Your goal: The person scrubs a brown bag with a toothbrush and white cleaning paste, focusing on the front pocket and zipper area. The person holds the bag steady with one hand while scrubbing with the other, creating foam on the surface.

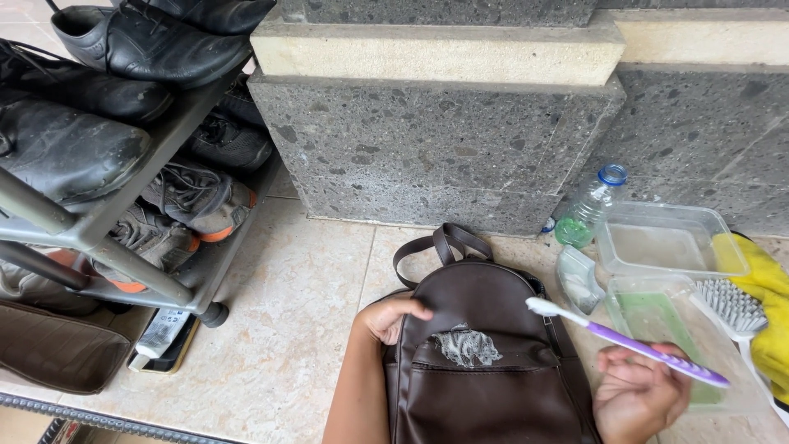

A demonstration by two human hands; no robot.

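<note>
A dark brown leather backpack (493,362) lies on the tiled floor in front of me, with a patch of white foam (466,347) above its front pocket seam. My left hand (393,316) rests on the bag's left upper edge, fingers curled over it. My right hand (637,395) holds a purple-and-white toothbrush (625,339), its white bristle head raised just above the bag's right side, clear of the foam.
A metal shoe rack (123,247) full of dark shoes stands at left. A grey stone wall base (444,148) rises behind the bag. At right sit a small bottle (588,210), clear plastic containers (670,242), a scrub brush (730,306) and a yellow cloth (768,288).
</note>
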